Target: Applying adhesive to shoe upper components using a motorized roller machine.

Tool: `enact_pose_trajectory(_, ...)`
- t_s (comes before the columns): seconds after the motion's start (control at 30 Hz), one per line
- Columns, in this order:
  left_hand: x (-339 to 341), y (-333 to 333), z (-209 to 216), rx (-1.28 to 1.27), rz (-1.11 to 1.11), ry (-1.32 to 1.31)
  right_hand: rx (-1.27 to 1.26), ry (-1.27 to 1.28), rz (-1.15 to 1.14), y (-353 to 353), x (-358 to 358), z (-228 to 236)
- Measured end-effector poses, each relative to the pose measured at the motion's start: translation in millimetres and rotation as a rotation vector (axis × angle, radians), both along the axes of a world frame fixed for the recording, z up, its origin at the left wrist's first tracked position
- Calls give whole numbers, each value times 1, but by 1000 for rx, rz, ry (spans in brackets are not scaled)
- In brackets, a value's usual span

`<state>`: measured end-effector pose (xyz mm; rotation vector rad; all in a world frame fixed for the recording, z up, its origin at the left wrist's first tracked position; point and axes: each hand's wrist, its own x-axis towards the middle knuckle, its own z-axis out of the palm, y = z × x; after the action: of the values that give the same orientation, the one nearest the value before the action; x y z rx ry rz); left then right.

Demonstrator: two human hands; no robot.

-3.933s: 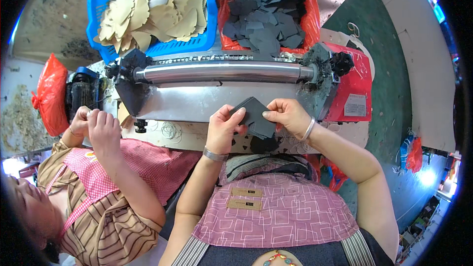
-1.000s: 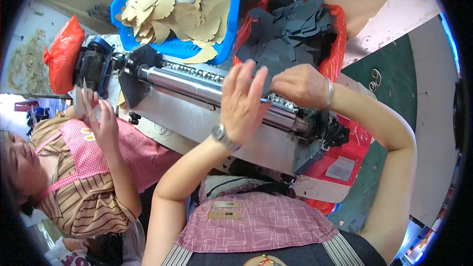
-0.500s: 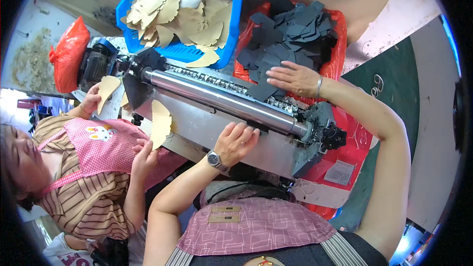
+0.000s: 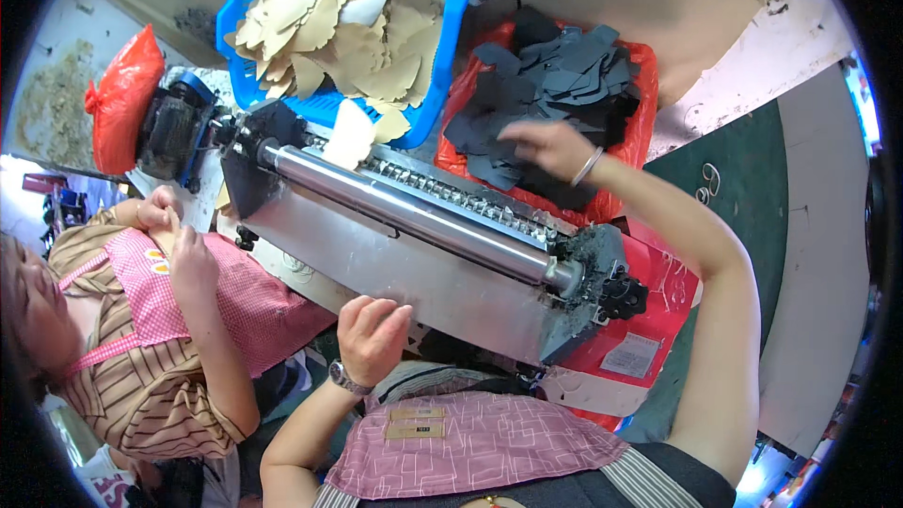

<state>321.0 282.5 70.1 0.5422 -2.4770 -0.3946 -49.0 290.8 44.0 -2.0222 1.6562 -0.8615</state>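
Head view: the right hand (image 4: pixel 547 148), a bracelet (image 4: pixel 589 166) on its wrist, is over the near part of a heap of thin black pieces (image 4: pixel 583 75), which lie loose and overlapping in a red plastic bag (image 4: pixel 647 103) behind the machine. Its fingers point left, partly spread and a little blurred; their undersides are hidden, so I cannot tell whether they have hold of a piece. The left hand (image 4: pixel 373 339), above a wristwatch (image 4: pixel 348 378), is half open with fingers loosely bent and nothing visible in it, close to the front edge of the steel plate (image 4: pixel 414 273); whether it touches that edge is unclear. Between the hands runs the steel roller (image 4: pixel 420 216), with no black piece visible on it. The step in hand looks to be handling pieces at the heap; a good pick there would call for pinching thin, flat edges without dragging neighbours along. At the roller's left end a pale piece (image 4: pixel 350 136) stands out just below the blue basket (image 4: pixel 459 0) of tan pieces (image 4: pixel 310 23). On the left, a co-worker (image 4: pixel 160 357) fingers a small tan piece (image 4: pixel 169 242)
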Motion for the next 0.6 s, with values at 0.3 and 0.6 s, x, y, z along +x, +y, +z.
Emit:
enact_pose_trajectory(0.3,24,0,-7,258,121,75,348,535,-925,-58,-96,41)
enact_pose_trajectory(0.6,70,33,-120,619,-9,-361,-390,440,-696,67,-36,136)
